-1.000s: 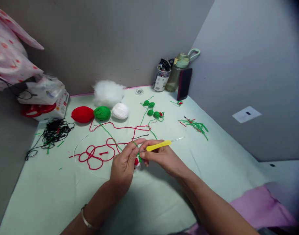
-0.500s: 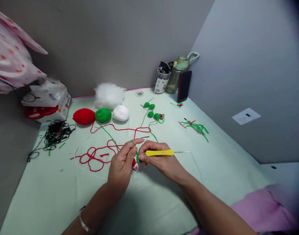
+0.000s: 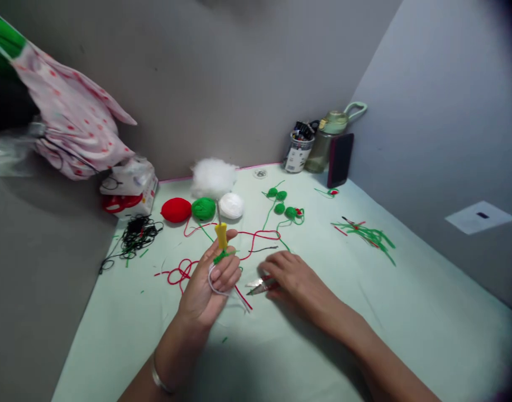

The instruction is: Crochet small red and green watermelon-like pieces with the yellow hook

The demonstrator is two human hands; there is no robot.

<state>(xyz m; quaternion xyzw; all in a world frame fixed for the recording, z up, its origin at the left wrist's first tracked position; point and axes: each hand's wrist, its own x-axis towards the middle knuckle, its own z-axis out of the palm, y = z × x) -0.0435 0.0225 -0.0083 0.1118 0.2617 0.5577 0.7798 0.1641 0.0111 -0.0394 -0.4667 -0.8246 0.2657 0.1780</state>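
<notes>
Since the earlier frame, the yellow-handled hook [image 3: 221, 237] has passed from my right hand [image 3: 295, 279] to my left hand [image 3: 202, 290], which clasps it upright with the green crocheted piece [image 3: 220, 257]. Just right of that fist I see silver snips [image 3: 258, 286], long axis crosswise, blades toward it; my right hand is nearer, fingers curled over their handle end, though I cannot tell whether they grip. Farther back, a labelled cup [image 3: 298, 159] holds pens beside a bottle [image 3: 317, 159].
</notes>
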